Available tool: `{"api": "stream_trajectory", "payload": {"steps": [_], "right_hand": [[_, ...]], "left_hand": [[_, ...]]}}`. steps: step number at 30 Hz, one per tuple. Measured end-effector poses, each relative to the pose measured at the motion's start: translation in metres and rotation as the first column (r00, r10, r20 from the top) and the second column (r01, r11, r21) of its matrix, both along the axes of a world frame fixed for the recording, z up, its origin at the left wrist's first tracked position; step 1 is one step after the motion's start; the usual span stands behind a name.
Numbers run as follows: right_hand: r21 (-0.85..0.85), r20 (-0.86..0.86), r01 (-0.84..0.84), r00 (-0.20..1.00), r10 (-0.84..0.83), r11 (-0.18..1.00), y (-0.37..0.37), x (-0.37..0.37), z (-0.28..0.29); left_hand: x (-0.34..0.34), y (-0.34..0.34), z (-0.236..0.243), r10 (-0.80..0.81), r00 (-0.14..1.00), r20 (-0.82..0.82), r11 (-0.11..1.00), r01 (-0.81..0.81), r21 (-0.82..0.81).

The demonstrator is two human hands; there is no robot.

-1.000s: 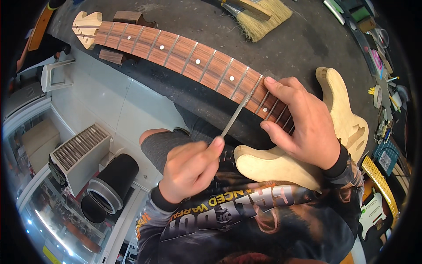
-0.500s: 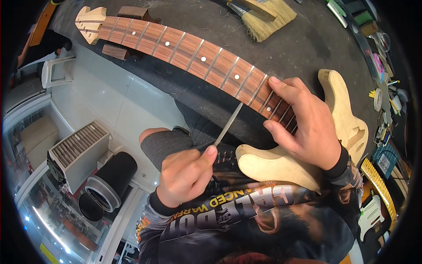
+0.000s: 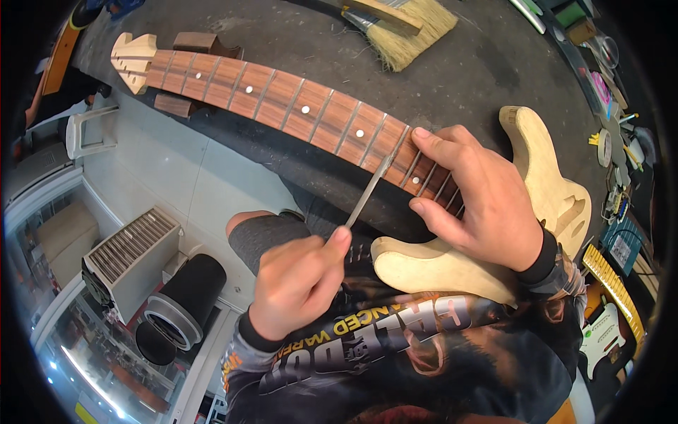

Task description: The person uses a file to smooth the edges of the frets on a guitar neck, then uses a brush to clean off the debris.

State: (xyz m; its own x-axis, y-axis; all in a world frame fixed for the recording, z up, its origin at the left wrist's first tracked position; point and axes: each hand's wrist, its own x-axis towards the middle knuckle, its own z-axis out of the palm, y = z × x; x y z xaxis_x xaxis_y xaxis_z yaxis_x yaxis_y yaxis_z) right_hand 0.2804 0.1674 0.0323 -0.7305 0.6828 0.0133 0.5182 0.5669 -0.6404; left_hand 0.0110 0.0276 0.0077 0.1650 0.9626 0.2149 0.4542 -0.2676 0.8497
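Note:
An unfinished electric guitar lies slantwise before me, its dark wood neck [image 3: 282,109] crossed by metal frets and white dots. Its pale bare-wood body [image 3: 551,169] is at the right, partly behind my hand. My left hand [image 3: 296,283] is closed around a thin metal file [image 3: 365,196], whose tip lies on the fretboard along a fret close to the body. With thumb and forefinger on either side of the fretboard, my right hand [image 3: 484,198] grips the neck by the body and covers the last frets. At the far left is the pale headstock [image 3: 134,62].
Brown wooden blocks [image 3: 198,42] stand by the neck near the headstock. A wide bristle brush [image 3: 409,35] lies on the dark bench [image 3: 296,42]. Tools and tape crowd the right edge, near another guitar neck [image 3: 616,290]. At lower left are a black bin [image 3: 191,297] and a glass case.
The file tip has moved up from the neck's near edge onto the fretboard. The whole view has shifted a little; my right hand keeps its place on the neck.

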Motion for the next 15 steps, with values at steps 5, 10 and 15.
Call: {"api": "stream_trajectory", "payload": {"steps": [5,10,15], "right_hand": [[0.013,-0.014,-0.001,1.0,0.001,1.0,0.0,0.0,-0.002],[0.014,0.005,0.015,1.0,-0.015,1.0,0.0,0.003,-0.002],[0.053,-0.047,0.022,0.999,-0.02,0.998,-0.001,-0.002,-0.003]], "left_hand": [[0.021,0.054,0.0,0.057,0.998,0.014,0.998,-0.057,0.037],[0.009,0.022,0.008,0.022,0.999,-0.029,0.999,-0.023,-0.022],[0.019,0.049,0.015,0.032,0.998,-0.058,0.999,-0.034,-0.027]]}}
